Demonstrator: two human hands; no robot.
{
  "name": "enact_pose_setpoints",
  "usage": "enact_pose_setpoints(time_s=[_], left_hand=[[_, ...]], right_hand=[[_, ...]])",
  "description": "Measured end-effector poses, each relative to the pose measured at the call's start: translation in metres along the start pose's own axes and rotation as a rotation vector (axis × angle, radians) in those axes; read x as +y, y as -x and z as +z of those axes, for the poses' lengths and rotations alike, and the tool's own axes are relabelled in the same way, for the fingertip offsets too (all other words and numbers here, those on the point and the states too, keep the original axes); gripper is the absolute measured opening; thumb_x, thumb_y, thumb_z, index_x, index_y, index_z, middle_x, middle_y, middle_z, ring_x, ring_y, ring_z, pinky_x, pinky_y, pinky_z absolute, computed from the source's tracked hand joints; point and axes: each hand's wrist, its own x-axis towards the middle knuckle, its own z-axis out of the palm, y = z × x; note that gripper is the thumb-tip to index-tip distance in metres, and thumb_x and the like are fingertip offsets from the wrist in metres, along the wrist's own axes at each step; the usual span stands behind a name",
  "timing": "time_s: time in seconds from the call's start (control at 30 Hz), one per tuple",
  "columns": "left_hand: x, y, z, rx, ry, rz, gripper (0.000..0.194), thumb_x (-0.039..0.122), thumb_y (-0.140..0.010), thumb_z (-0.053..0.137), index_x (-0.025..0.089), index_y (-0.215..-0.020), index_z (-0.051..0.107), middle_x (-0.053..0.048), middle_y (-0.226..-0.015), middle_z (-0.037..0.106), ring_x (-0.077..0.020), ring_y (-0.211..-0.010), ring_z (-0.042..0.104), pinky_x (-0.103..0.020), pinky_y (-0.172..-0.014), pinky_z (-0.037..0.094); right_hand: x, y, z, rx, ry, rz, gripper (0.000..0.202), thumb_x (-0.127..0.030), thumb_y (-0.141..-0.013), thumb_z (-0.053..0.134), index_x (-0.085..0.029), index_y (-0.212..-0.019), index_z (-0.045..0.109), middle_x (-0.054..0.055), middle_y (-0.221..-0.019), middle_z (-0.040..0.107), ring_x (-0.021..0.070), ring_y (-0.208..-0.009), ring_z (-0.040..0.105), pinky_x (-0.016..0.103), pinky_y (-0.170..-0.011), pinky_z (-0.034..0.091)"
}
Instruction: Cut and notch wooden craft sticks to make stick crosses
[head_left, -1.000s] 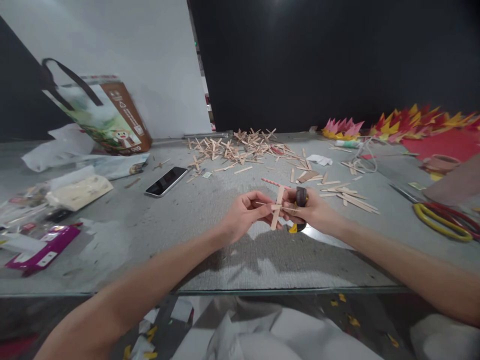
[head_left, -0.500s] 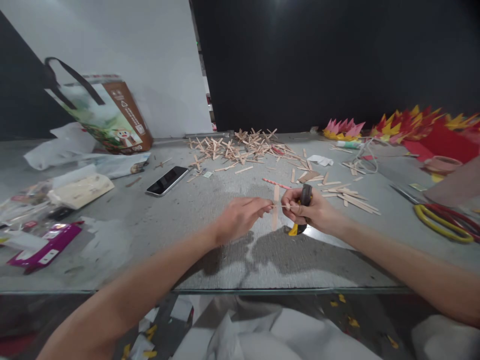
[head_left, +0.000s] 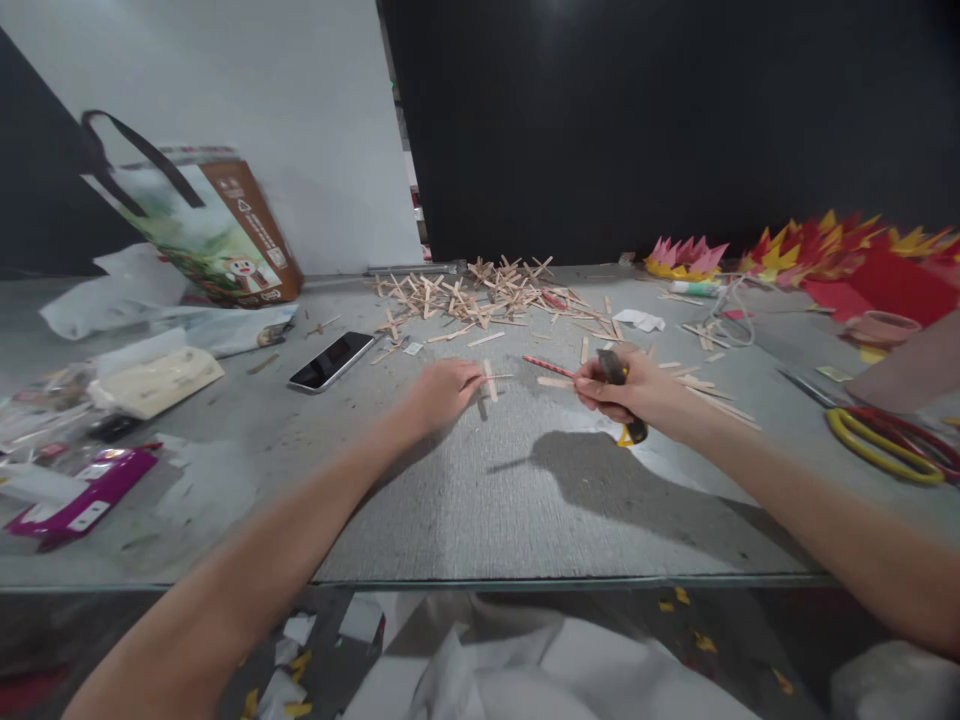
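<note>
My left hand (head_left: 447, 390) is closed, its fingertips pinching one arm of a small cross of flat wooden craft sticks (head_left: 491, 382) low over the table. My right hand (head_left: 626, 388) is closed around a black-and-yellow tool (head_left: 634, 432) that looks like a cutter; its ends stick out above and below the fist. At its fingertips lies the end of a thin red-striped stick (head_left: 547, 366), pointing left. A flat wooden craft stick (head_left: 553, 382) shows just beneath that one. The right palm and the tool's middle are hidden.
A pile of crossed sticks (head_left: 465, 298) lies at the back, loose sticks (head_left: 709, 385) at right. A phone (head_left: 332, 361), a carrier bag (head_left: 244, 235) and a purple packet (head_left: 94, 490) are left. Scissors (head_left: 877, 440) and red-yellow paper crowns (head_left: 810, 255) are right.
My hands have moved apart. The left has carried the wooden cross to the left; the right has shifted right and now has its fingertips at the red-striped stick's end.
</note>
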Motion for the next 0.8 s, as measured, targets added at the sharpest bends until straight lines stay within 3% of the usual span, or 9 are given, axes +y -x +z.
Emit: enact_pose_setpoints(time_s=[0.17,0.27,0.3,0.37,0.47,0.53,0.6,0.67,0.8], left_hand=[[-0.024,-0.005,0.003,-0.022,-0.059,-0.130,0.018,0.019,-0.093,0.061,0.018,-0.082,0.075,-0.009,-0.085,0.072,-0.0258,-0.090,0.064,-0.040,-0.091,0.048],[-0.005,-0.001,0.001,0.134,0.039,-0.121,0.022,0.017,-0.096,0.053,0.017,-0.099,0.075,-0.012,-0.104,0.075,-0.0257,-0.102,0.065,-0.039,-0.096,0.048],[0.006,0.001,0.001,0.124,0.121,-0.124,0.023,0.021,-0.099,0.052,0.017,-0.104,0.074,-0.011,-0.103,0.075,-0.0236,-0.096,0.066,-0.036,-0.090,0.049],[0.031,0.006,0.001,-0.009,0.338,-0.140,0.029,0.034,-0.105,0.049,0.018,-0.107,0.073,-0.007,-0.091,0.074,-0.0197,-0.080,0.066,-0.031,-0.074,0.048],[0.061,0.013,0.008,-0.223,0.592,-0.116,0.037,0.045,-0.105,0.050,0.018,-0.100,0.075,-0.006,-0.083,0.074,-0.0176,-0.072,0.065,-0.028,-0.066,0.046],[0.071,0.016,0.016,-0.327,0.689,-0.099,0.041,0.049,-0.105,0.051,0.018,-0.086,0.071,-0.006,-0.079,0.072,-0.0165,-0.070,0.064,-0.027,-0.066,0.046],[0.076,0.019,0.026,-0.361,0.807,-0.159,0.042,0.052,-0.105,0.048,0.018,-0.089,0.066,-0.005,-0.076,0.070,-0.0149,-0.066,0.062,-0.026,-0.063,0.047],[0.076,0.020,0.033,-0.339,0.873,-0.225,0.042,0.056,-0.103,0.051,0.018,-0.092,0.063,-0.003,-0.074,0.069,-0.0136,-0.062,0.061,-0.026,-0.062,0.047],[0.075,0.019,0.039,-0.242,1.032,-0.285,0.041,0.060,-0.100,0.057,0.019,-0.097,0.058,-0.001,-0.069,0.068,-0.0120,-0.055,0.059,-0.025,-0.056,0.045]], right_hand=[[0.001,-0.002,-0.003,-0.032,0.143,0.126,0.039,-0.051,-0.081,0.087,-0.017,-0.087,0.069,-0.001,-0.068,0.063,0.0043,-0.042,0.035,0.022,-0.037,0.022],[-0.003,0.000,0.002,-0.071,0.315,0.144,0.033,-0.050,-0.084,0.082,-0.018,-0.087,0.072,0.001,-0.070,0.067,0.0057,-0.042,0.039,0.023,-0.039,0.025],[-0.004,0.000,0.004,-0.081,0.365,0.142,0.032,-0.049,-0.086,0.080,-0.018,-0.085,0.072,0.001,-0.069,0.067,0.0062,-0.042,0.040,0.023,-0.039,0.026],[-0.005,0.000,0.009,-0.101,0.445,0.122,0.032,-0.050,-0.088,0.076,-0.018,-0.081,0.072,0.000,-0.066,0.066,0.0073,-0.043,0.041,0.024,-0.041,0.029],[-0.005,-0.001,0.014,-0.123,0.515,0.064,0.033,-0.050,-0.090,0.073,-0.019,-0.078,0.071,-0.001,-0.064,0.065,0.0091,-0.047,0.044,0.025,-0.047,0.033],[-0.006,-0.001,0.017,-0.119,0.534,0.029,0.032,-0.049,-0.091,0.071,-0.019,-0.079,0.072,-0.001,-0.066,0.065,0.0108,-0.052,0.047,0.026,-0.051,0.035],[-0.007,0.000,0.020,-0.110,0.544,0.005,0.032,-0.049,-0.092,0.069,-0.019,-0.081,0.071,-0.001,-0.066,0.064,0.0127,-0.057,0.049,0.027,-0.054,0.036],[-0.009,0.002,0.023,-0.047,0.560,-0.034,0.031,-0.050,-0.093,0.068,-0.019,-0.087,0.072,-0.001,-0.069,0.063,0.0140,-0.061,0.050,0.028,-0.057,0.038],[-0.004,0.005,0.027,0.229,0.625,-0.180,0.039,-0.052,-0.097,0.066,-0.021,-0.119,0.062,0.002,-0.090,0.066,0.0160,-0.067,0.053,0.031,-0.064,0.042]])
